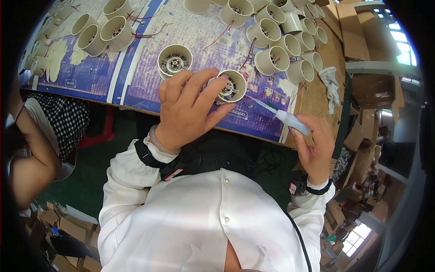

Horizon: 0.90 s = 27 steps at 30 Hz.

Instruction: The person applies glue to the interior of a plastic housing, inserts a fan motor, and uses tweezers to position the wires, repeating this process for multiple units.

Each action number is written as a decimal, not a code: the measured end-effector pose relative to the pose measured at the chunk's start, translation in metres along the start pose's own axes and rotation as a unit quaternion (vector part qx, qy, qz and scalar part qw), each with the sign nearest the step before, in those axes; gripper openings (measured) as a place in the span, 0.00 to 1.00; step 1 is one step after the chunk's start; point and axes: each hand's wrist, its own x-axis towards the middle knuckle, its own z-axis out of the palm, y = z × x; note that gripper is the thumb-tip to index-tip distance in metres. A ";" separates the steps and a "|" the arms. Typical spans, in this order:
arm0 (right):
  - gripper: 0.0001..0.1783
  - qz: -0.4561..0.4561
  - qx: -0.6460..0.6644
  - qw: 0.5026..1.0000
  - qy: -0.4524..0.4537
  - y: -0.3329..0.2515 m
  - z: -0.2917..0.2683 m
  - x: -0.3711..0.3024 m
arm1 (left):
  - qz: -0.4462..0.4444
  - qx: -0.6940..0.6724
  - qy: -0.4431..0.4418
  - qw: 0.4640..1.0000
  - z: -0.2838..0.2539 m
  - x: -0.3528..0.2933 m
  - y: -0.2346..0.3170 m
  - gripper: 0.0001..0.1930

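Observation:
My left hand [186, 106] is curled around the left side of a cream plastic cylindrical housing [233, 87] near the table's front edge. Inside this housing is a round motor-like core with spokes. In my right hand [316, 146] is a translucent squeeze bottle [293, 122] with a long thin nozzle. Its tip points left, beside the lower right rim of the held housing; whether it touches cannot be made out. Just beyond my left fingers stands a second housing [161, 60], open end up, with a similar core showing.
Many similar housings [272, 61] with red and dark wires crowd the far right of the table [140, 93]; more [118, 34] stand far left. A crumpled white cloth [330, 86] lies at the right edge. Another person's arm [34, 140] is at left, cardboard boxes [362, 131] at right.

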 end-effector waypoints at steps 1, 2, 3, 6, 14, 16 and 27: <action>0.14 0.000 -0.001 1.000 -0.001 0.000 0.000 0.000 | 0.000 0.001 -0.001 1.000 0.000 0.000 0.000 0.28; 0.14 -0.001 -0.003 1.000 -0.002 0.000 0.000 0.000 | -0.001 0.002 -0.002 1.000 0.000 0.000 0.000 0.28; 0.14 -0.001 -0.003 1.000 -0.002 0.000 0.000 0.000 | -0.001 0.002 -0.002 1.000 0.000 0.000 0.000 0.28; 0.14 0.000 0.001 1.000 -0.001 0.000 0.000 0.000 | -0.003 -0.003 0.000 1.000 0.000 -0.001 0.000 0.30; 0.13 0.019 -0.001 1.000 -0.001 0.002 0.001 -0.003 | 0.001 -0.008 0.007 1.000 0.000 -0.001 -0.002 0.35; 0.14 0.047 0.012 0.999 -0.001 0.004 0.002 -0.009 | 0.008 -0.024 0.033 0.999 0.001 -0.003 -0.005 0.35; 0.16 0.269 0.381 0.873 0.141 0.019 0.021 -0.057 | -0.014 -0.132 0.104 0.986 -0.033 0.011 -0.049 0.41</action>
